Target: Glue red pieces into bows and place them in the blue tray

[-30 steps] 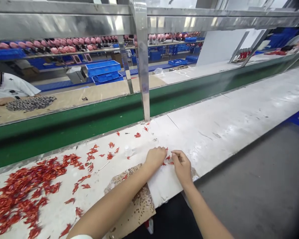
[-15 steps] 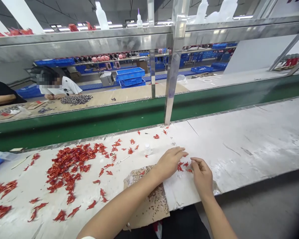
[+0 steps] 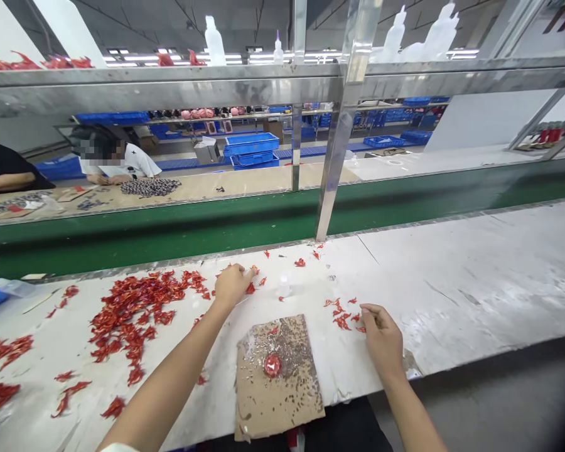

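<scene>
Small curled red pieces [image 3: 342, 322], loosely scattered, dense heap [image 3: 134, 317] farther left

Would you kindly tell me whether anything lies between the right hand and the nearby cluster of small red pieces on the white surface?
Nothing visible does. The right hand sits just beside the red pieces, with only bare white surface around them. The cardboard sheet and small clear bottle both lie farther left, beyond the cluster.

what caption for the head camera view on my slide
Left hand, right hand among scattered red pieces, cardboard sheet between them
</scene>
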{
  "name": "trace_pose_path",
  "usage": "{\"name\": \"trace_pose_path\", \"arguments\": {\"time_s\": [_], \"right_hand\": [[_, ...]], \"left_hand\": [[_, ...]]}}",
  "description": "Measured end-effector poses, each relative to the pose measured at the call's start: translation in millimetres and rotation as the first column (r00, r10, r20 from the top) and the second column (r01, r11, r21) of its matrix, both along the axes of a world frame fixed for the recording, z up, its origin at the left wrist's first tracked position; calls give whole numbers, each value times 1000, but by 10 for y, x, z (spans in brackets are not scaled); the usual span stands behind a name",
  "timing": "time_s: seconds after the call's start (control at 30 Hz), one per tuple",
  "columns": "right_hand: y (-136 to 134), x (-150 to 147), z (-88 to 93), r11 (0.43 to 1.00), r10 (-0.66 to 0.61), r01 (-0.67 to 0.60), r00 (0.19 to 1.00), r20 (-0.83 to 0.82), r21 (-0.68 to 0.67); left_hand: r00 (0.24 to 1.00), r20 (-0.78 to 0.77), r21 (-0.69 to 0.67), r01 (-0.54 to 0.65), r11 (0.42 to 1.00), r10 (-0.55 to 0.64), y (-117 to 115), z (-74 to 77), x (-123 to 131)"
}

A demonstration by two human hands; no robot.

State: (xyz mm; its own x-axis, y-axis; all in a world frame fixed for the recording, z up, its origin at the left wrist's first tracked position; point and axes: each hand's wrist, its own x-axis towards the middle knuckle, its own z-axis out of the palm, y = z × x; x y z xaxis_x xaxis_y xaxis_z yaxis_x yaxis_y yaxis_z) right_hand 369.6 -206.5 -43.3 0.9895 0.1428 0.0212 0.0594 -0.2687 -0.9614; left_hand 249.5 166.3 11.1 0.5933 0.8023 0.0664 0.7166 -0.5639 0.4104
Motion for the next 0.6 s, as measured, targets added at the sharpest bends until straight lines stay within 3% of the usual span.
{"name": "trace_pose_path", "arguments": {"time_s": [0.17,0.43,0.53,0.6], "right_hand": [[-5,18,-28,1000,28,-28,999,28,7],[6,32,-21,997,68,-67,997,45,-27],[0,30,5,997,77,-76,996,46,-26],[-5,32,16,997,79,-78,996,48,-24]], "left_hand": [[988,-152,52,36,998,-27,-19,-65,259],[970,-226,29,93,995,-84,23,12,345],[971,-210,54,124,991,-111,-2,104,337],[979,-168,78,129,989,-115,-45,261,294]]}}
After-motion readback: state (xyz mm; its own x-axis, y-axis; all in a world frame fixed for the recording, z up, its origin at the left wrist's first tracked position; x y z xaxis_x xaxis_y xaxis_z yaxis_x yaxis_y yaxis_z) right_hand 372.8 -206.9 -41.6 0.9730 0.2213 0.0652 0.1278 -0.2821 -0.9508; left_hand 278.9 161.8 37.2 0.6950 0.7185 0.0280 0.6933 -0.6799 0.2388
